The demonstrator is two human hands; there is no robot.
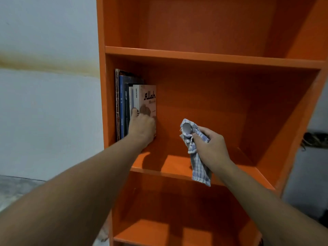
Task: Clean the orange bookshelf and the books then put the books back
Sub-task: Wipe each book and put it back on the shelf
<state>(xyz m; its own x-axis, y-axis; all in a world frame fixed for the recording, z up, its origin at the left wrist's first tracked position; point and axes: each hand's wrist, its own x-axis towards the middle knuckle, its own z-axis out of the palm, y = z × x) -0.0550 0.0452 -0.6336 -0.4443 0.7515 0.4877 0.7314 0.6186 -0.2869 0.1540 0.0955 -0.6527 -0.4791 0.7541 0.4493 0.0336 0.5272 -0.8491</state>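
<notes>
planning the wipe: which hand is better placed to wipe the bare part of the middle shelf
Likely right: the right hand grips the cloth by the bare shelf; the left hand holds a book.

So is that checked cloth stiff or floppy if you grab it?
Probably floppy: the checked cloth bunches up above the right hand, and its loose end hangs straight down below. It is likely light too, since curled fingers alone hold it up. Crumpled like that, it probably won't slide out easily.
</notes>
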